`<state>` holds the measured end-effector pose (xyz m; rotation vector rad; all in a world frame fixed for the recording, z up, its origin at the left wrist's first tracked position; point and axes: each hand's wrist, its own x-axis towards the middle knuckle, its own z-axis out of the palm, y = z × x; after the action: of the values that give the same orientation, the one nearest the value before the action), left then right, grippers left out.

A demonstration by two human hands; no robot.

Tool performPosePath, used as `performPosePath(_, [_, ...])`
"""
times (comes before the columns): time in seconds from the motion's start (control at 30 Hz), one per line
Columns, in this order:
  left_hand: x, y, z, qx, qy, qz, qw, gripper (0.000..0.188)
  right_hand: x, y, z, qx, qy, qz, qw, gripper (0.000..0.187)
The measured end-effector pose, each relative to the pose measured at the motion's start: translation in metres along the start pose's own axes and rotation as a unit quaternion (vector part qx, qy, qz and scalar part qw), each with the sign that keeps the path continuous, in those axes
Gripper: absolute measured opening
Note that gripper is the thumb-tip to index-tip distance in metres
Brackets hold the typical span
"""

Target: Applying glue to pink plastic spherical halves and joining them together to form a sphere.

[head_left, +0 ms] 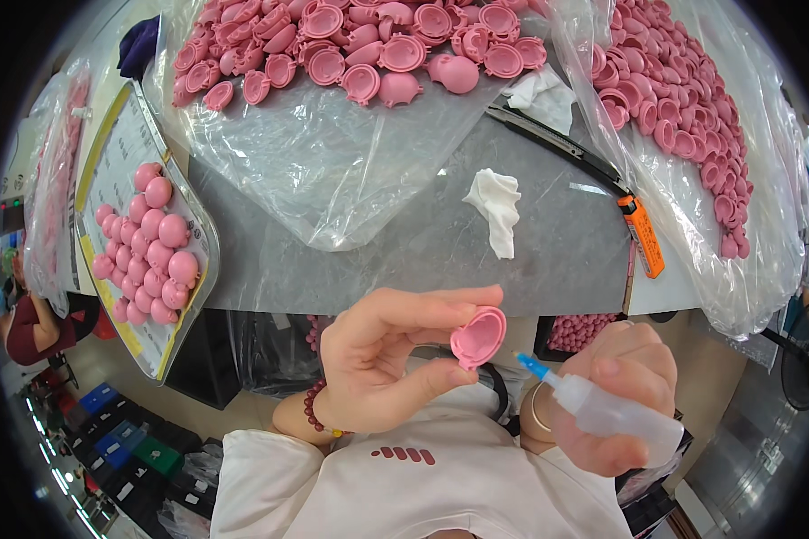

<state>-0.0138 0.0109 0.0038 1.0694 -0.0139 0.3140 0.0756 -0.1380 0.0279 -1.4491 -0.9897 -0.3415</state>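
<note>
A small pink plastic half-shell (479,339) is pinched between the thumb and fingers of my left hand (379,350), its hollow side facing right. My right hand (622,386) is closed round a translucent squeeze bottle (620,418) with a blue nozzle tip. That tip points at the half-shell and stands a little apart from it. Both hands are in front of the grey table (404,256), near its close edge. Many pink half-shells (324,65) lie piled on a clear plastic bag (319,166) at the back of the table.
At left, a tray (208,269) holds joined pink balls (148,247). A second bag (764,171) of pink half-shells (679,99) lies at right. An orange-handled utility knife (640,235) and crumpled white tissue (496,208) rest on the table. Crates (157,456) stand at lower left.
</note>
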Motion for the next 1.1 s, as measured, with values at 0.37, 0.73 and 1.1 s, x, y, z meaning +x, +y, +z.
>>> performPosePath(0.37, [-0.002, 0.003, -0.004, 0.24, -0.006, 0.116, 0.964, 0.043, -0.002, 0.02, 0.01, 0.065, 0.174, 0.032, 0.982, 0.049])
performPosePath(0.73, [0.006, -0.001, -0.004, -0.267, 0.041, -0.193, 0.943, 0.049, 0.028, 0.053, 0.007, -0.132, 0.044, 0.218, 0.966, 0.037])
performPosePath(1.1, [0.005, -0.009, 0.001, -0.208, -0.096, -0.116, 0.967, 0.042, 0.075, 0.104, -0.104, -0.466, -0.173, 0.122, 0.859, 0.021])
